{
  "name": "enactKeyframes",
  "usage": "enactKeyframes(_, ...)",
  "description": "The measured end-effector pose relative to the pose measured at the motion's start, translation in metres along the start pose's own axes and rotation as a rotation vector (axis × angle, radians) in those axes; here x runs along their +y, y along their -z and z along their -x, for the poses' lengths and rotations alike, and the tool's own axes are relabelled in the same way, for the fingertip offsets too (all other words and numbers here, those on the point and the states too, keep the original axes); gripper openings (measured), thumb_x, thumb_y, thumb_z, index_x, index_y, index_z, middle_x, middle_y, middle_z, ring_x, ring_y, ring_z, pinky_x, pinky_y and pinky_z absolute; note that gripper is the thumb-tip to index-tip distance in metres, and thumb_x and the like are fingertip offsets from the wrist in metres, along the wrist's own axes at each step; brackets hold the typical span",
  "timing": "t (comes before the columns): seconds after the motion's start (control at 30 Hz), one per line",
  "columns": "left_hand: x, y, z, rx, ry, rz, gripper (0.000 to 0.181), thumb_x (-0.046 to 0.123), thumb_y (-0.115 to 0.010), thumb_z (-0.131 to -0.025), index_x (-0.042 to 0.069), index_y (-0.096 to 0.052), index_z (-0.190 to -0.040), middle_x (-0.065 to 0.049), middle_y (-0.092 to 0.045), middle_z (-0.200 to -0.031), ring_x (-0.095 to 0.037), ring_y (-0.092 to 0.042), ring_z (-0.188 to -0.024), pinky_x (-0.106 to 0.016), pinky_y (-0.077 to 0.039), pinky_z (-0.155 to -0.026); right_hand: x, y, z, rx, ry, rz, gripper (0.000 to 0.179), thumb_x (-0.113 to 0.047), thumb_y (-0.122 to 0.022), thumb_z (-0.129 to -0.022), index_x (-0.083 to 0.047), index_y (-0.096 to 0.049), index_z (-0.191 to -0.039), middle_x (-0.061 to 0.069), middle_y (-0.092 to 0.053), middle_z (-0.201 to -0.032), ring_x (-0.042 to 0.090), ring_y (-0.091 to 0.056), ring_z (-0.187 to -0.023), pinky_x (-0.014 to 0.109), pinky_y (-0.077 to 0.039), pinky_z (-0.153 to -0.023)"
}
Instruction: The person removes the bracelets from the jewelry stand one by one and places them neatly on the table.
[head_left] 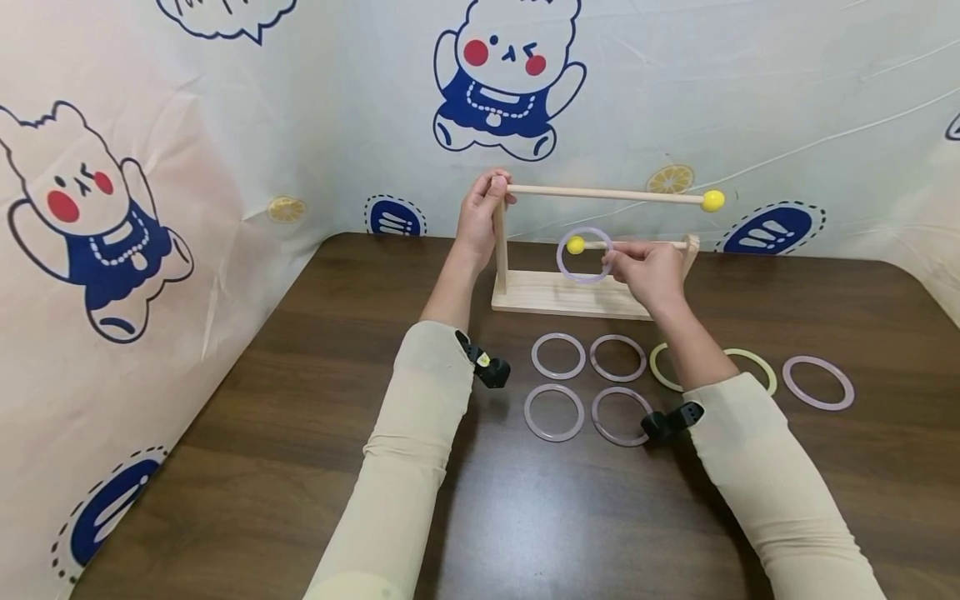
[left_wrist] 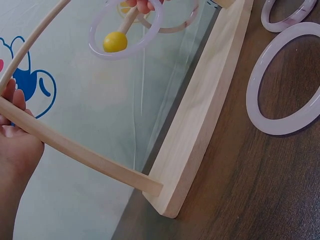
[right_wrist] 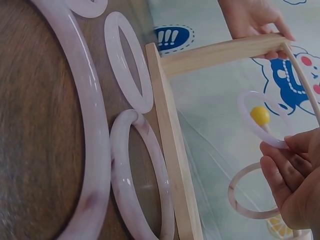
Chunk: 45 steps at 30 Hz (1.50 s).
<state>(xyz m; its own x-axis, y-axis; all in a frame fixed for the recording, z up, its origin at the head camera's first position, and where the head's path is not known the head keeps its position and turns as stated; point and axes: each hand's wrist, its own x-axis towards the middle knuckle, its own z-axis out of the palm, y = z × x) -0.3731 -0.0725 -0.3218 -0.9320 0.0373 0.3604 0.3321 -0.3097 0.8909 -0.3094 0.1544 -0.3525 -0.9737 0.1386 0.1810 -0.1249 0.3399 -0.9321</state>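
A wooden stand (head_left: pixel 570 295) has one rod at each end post, both tipped with yellow balls. My left hand (head_left: pixel 480 218) grips the top of the left post, where the upper rod (head_left: pixel 600 193) begins. With thumb and fingertips, my right hand (head_left: pixel 651 273) pinches a pale lilac ring (head_left: pixel 560 262) at its right edge. That ring surrounds the yellow ball (left_wrist: pixel 115 42) at the end of the lower rod. A second, brownish-pink ring (right_wrist: pixel 232 197) hangs farther along the lower rod, behind my right fingers.
Several lilac rings (head_left: pixel 535 358) lie in two rows before the stand. Yellow-green rings (head_left: pixel 771 375) are partly hidden by my right forearm. Another lilac ring (head_left: pixel 787 383) lies farther right on the brown table (head_left: pixel 300 417). A printed cloth (head_left: pixel 360 108) stands behind.
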Motion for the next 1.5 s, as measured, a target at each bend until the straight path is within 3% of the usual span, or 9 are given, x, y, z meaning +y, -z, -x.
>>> enactKeyframes(0.13, 0.0, 0.0, 0.001, -0.006, -0.002, -0.004, 0.029, 0.016, -0.046, -0.098, -0.009, -0.046, -0.112, 0.003, -0.053, -0.087, -0.034, -0.047, -0.094, -0.026, -0.035, -0.087, -0.001, 0.002, 0.001, -0.026, -0.054, -0.113, 0.025, -0.005, -0.061, -0.087, 0.011, -0.063, -0.106, 0.003, -0.068, -0.074, 0.003, -0.063, -0.063, 0.019, -0.051, -0.061)
enactKeyframes(0.37, 0.001, 0.0, 0.001, 0.005, 0.01, 0.0, 0.012, 0.016, -0.047, -0.098, 0.008, -0.055, -0.098, 0.002, -0.053, -0.086, -0.019, -0.052, -0.085, -0.026, -0.035, -0.086, -0.002, 0.008, 0.004, -0.063, -0.123, -0.294, 0.029, -0.004, -0.061, -0.088, 0.016, -0.059, -0.109, -0.002, -0.066, -0.066, 0.007, -0.064, -0.061, 0.021, -0.051, -0.059)
enactKeyframes(0.6, 0.001, 0.0, 0.0, 0.001, 0.008, 0.013, 0.026, 0.016, -0.047, -0.098, -0.007, -0.049, -0.11, 0.002, -0.054, -0.087, -0.021, -0.051, -0.085, -0.025, -0.035, -0.086, -0.001, 0.012, 0.006, -0.089, -0.148, -0.459, 0.015, -0.001, -0.063, -0.085, 0.009, -0.068, -0.095, 0.004, -0.067, -0.065, 0.01, -0.065, -0.058, 0.022, -0.051, -0.055)
enactKeyframes(0.67, 0.001, 0.0, 0.0, 0.004, 0.009, 0.013, 0.025, 0.016, -0.047, -0.098, -0.006, -0.05, -0.108, 0.003, -0.054, -0.086, -0.021, -0.051, -0.085, -0.025, -0.035, -0.086, -0.001, 0.013, 0.007, -0.1, -0.151, -0.488, 0.01, 0.0, -0.063, -0.085, 0.006, -0.07, -0.089, 0.006, -0.067, -0.065, 0.011, -0.065, -0.057, 0.022, -0.051, -0.054)
enactKeyframes(0.83, 0.001, 0.0, 0.0, 0.004, 0.008, 0.007, 0.014, 0.017, -0.047, -0.097, 0.005, -0.055, -0.099, 0.003, -0.054, -0.085, -0.027, -0.05, -0.089, -0.024, -0.036, -0.085, -0.002, 0.015, 0.01, -0.113, -0.152, -0.487, 0.01, 0.0, -0.062, -0.086, 0.003, -0.071, -0.082, 0.006, -0.066, -0.063, 0.011, -0.064, -0.056, 0.022, -0.051, -0.054)
enactKeyframes(1.0, 0.0, 0.0, 0.0, 0.002, 0.007, -0.003, 0.022, 0.017, -0.047, -0.098, -0.003, -0.052, -0.106, 0.003, -0.053, -0.086, -0.014, -0.052, -0.081, -0.025, -0.035, -0.084, -0.002, 0.019, 0.014, -0.152, -0.147, -0.485, 0.013, 0.0, -0.059, -0.087, 0.003, -0.07, -0.081, 0.005, -0.066, -0.062, 0.009, -0.063, -0.055, 0.021, -0.05, -0.053)
enactKeyframes(1.5, 0.002, -0.001, -0.001, 0.017, 0.034, -0.003, 0.017, 0.016, -0.047, -0.097, 0.002, -0.054, -0.103, 0.002, -0.053, -0.087, -0.014, -0.052, -0.082, -0.025, -0.035, -0.086, 0.006, 0.032, 0.023, -0.236, -0.212, -0.526, 0.023, -0.003, -0.057, -0.089, -0.007, -0.071, -0.072, 0.004, -0.067, -0.064, 0.008, -0.063, -0.056, 0.02, -0.05, -0.054)
